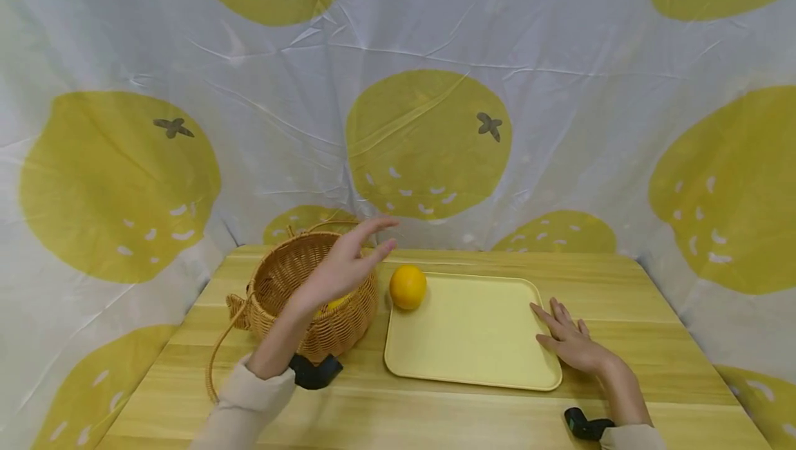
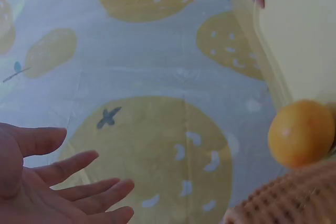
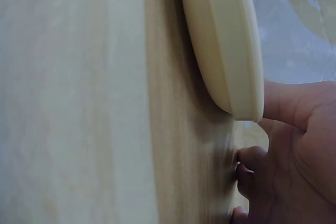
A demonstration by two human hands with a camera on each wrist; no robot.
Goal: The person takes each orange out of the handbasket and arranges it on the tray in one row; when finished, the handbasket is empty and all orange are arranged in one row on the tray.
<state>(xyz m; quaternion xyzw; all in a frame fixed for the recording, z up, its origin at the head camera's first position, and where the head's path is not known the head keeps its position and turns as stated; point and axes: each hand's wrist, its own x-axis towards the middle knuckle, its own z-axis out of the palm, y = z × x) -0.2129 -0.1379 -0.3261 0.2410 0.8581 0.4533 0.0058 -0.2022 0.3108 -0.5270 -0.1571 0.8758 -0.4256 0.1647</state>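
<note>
An orange [image 1: 408, 287] sits at the back left corner of a pale yellow tray [image 1: 472, 339]. Left of the tray stands a round wicker basket [image 1: 348, 329], with a bit of something yellow [image 1: 336, 303] showing inside, mostly hidden by my forearm. My left hand [image 1: 348, 260] is held over the basket's right side, fingers extended and apart, nothing in it; the left wrist view shows the spread fingers [image 2: 100, 192] too. At the tray's right edge my right hand [image 1: 572, 343] lies with fingers spread, thumb and fingertips at the rim.
Under everything is a light wooden table [image 1: 622, 298]. A cloth [image 1: 560, 160] printed with big yellow fruit hangs behind and at both sides. The basket's thin handle [image 1: 218, 353] hangs down at its left onto the table. Both wrists wear small black devices [image 1: 316, 372].
</note>
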